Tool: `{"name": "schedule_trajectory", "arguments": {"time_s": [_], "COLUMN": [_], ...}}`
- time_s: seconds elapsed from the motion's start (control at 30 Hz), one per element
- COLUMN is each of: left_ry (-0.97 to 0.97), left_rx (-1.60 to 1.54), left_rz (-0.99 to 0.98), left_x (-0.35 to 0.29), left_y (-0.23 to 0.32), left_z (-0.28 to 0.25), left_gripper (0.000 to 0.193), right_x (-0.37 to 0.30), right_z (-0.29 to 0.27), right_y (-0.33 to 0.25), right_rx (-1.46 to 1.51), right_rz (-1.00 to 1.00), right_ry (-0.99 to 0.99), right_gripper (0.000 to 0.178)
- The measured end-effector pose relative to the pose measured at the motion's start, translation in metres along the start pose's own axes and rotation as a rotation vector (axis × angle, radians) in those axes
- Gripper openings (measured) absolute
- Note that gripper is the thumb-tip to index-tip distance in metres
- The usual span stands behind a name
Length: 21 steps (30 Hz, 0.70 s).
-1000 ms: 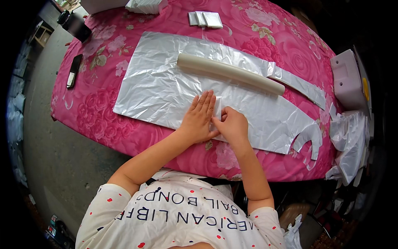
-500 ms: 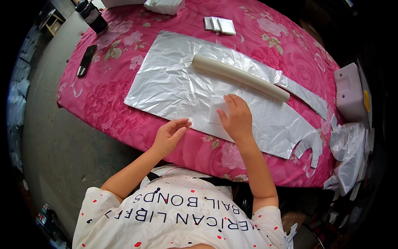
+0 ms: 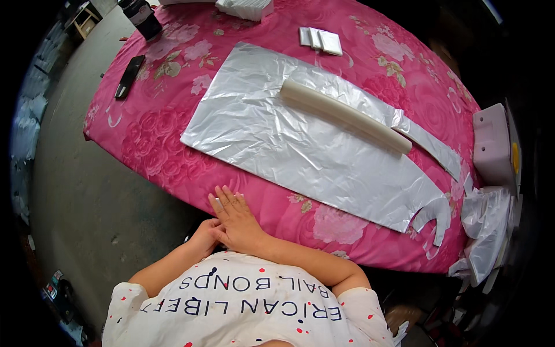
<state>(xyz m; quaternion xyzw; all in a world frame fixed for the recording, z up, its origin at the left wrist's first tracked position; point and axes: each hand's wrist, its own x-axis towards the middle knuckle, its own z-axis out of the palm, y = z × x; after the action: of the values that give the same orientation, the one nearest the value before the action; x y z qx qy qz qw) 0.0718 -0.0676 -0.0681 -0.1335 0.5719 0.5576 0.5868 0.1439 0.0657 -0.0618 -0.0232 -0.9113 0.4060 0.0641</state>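
Note:
My right hand [image 3: 240, 222] and my left hand [image 3: 205, 236] meet at the table's near edge, close to my body. The right lies across the left, its fingers long and close together. Beside its fingertips a small white sliver [image 3: 218, 202] shows; the rest of it is hidden under the hand. My left fingers curl beneath the right palm, and what they hold is covered. Beyond them lies a flat stack of silvery plastic bags [image 3: 248, 115], with handle strips at the right end. A pale roller tube [image 3: 347, 115] rests diagonally across it.
A pink flowered cloth [image 3: 156, 139] covers the table. On it lie a black phone [image 3: 129, 77], a dark bottle [image 3: 140, 18], small folded packets [image 3: 319, 40] and a white stack [image 3: 245, 8]. At the right stand a pale box [image 3: 488, 141] and crumpled clear plastic [image 3: 488, 225].
Both hands have left the bag stack and come together nearer my body. The translucent square under my right hand is gone from the stack. The view has shifted slightly.

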Motion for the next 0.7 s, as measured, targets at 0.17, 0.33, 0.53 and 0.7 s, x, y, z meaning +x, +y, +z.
{"name": "schedule_trajectory", "arguments": {"time_s": [0.17, 0.33, 0.53, 0.7], "left_ry": [-0.028, -0.121, -0.192, 0.01], "left_rx": [0.464, 1.631, 1.733, 1.561], "left_rz": [0.117, 0.561, 0.767, 1.047], "left_x": [-0.014, -0.035, -0.031, -0.03], "left_y": [0.022, 0.077, 0.107, 0.155], "left_z": [0.012, 0.04, 0.064, 0.065], "left_gripper": [0.016, 0.024, 0.02, 0.038], "right_x": [0.006, 0.023, 0.031, 0.078], "right_z": [-0.028, -0.091, -0.109, -0.2], "right_y": [0.003, 0.011, 0.037, 0.096], "right_rx": [-0.39, -0.429, -0.336, -0.09], "right_rz": [-0.213, -0.292, -0.532, -0.192], "right_ry": [-0.074, -0.197, -0.317, 0.126], "right_gripper": [0.046, 0.032, 0.02, 0.01]}}
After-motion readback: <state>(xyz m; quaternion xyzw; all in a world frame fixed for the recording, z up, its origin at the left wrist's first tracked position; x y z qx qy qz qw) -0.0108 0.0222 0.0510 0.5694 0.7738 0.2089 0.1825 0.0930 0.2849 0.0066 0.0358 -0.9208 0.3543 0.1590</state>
